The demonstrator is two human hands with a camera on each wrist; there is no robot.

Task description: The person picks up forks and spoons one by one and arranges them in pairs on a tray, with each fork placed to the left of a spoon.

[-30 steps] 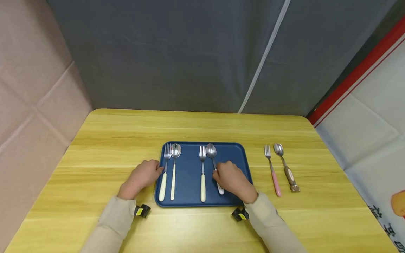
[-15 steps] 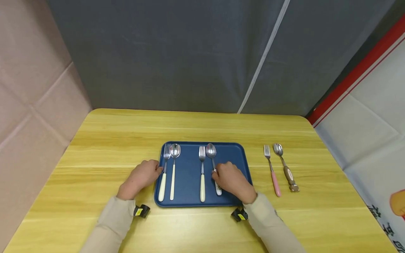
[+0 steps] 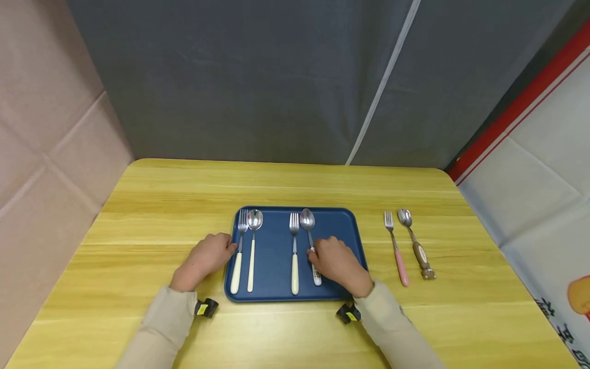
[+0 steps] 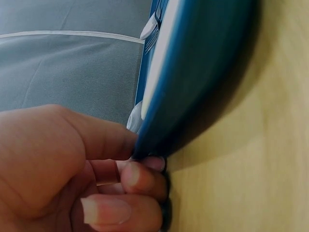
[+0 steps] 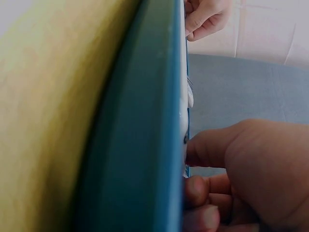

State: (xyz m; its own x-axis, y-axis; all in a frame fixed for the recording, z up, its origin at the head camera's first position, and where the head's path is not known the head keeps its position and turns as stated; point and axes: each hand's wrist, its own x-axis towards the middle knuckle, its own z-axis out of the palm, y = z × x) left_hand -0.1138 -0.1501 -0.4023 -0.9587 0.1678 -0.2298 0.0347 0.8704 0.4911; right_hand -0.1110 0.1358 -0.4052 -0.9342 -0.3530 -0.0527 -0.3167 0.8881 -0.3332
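Note:
A blue tray (image 3: pixel 274 256) lies on the wooden table. My left hand (image 3: pixel 207 256) pinches its left rim; in the left wrist view the thumb (image 4: pixel 108 137) lies on top of the edge, with fingers curled at the rim. Over the tray's right half, my right hand (image 3: pixel 340 262) holds a spoon (image 3: pixel 307 219) by its white patterned handle, which the fingers partly cover. Just left of that spoon lies a fork (image 3: pixel 295 256) with a cream handle. Along the tray's left side, a cream-handled fork (image 3: pixel 237 271) and spoon (image 3: pixel 251 261) lie side by side.
Right of the tray, a pink-handled fork (image 3: pixel 400 264) and a spoon with a brown bear-shaped handle (image 3: pixel 421 256) lie on the table (image 3: pixel 184 195). A grey curtain (image 3: pixel 239 92) hangs behind the table's far edge, with pale panels on both sides.
The handle end of the spoon in my right hand has swung slightly left, so the spoon lies straighter beside the fork. My left hand keeps its place on the rim.

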